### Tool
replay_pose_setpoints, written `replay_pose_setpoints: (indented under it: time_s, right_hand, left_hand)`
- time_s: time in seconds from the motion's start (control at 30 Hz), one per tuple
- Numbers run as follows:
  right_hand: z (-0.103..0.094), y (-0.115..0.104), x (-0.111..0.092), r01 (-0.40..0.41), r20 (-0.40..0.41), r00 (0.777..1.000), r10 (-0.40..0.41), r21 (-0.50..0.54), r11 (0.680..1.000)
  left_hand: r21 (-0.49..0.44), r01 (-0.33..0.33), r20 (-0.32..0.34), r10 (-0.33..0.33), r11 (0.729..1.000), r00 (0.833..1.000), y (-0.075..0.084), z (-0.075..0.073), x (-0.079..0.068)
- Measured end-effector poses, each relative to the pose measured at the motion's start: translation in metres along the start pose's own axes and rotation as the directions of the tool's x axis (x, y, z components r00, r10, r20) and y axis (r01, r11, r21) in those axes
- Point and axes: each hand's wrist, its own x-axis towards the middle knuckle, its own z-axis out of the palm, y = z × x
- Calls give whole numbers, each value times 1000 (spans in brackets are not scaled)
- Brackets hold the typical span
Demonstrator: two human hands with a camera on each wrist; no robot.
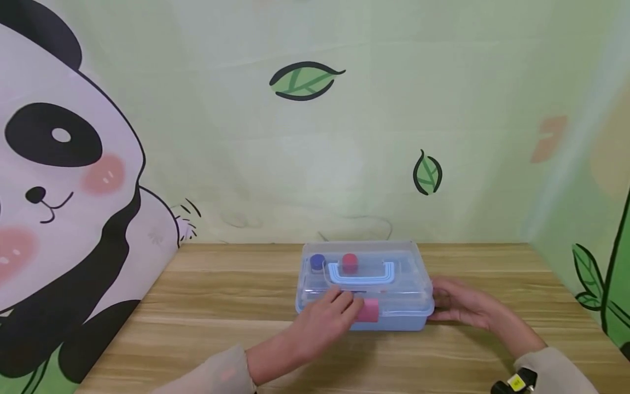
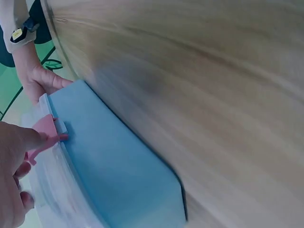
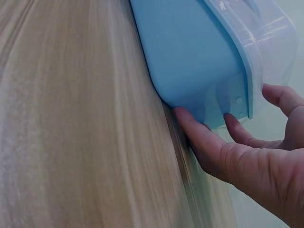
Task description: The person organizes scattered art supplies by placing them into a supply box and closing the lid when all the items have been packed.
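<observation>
A plastic storage box (image 1: 398, 323) with a light-blue base and a clear lid sits on the table, its lid down. Folded on top lies a light-blue carry handle (image 1: 361, 279). Through the lid show a blue round item (image 1: 317, 262) and a red one (image 1: 349, 262). At the front, my left hand (image 1: 320, 328) has its thumb on the pink latch (image 2: 46, 128), fingers curled beside it over the lid edge. My right hand (image 1: 465, 303) rests its spread fingertips against the box's right end; the right wrist view shows the thumb low by the table (image 3: 85, 118).
The wood-grain table (image 1: 226, 284) extends to both sides and in front of the box. Behind it hangs a pale green backdrop (image 1: 221, 137) with a panda and leaves. A black device (image 1: 514, 381) is strapped at the right sleeve.
</observation>
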Motion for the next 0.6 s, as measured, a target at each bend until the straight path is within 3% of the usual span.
replay_pose_setpoints:
  time_s: [0.17,0.33,0.6]
  right_hand:
    - [-1,1,0,1,2,1000,-1,-6,1000]
    - [1,1,-1,-5,-13,1000,5,0,1000]
    - [1,-1,-1,-4,-8,1000,4,0,1000]
  left_hand:
    - [113,-55,-74,64,992,995,-8,5,1]
    - [68,-58,-44,61,996,997,-10,13,1]
    - [40,-31,-105,35,999,994,-5,24,7]
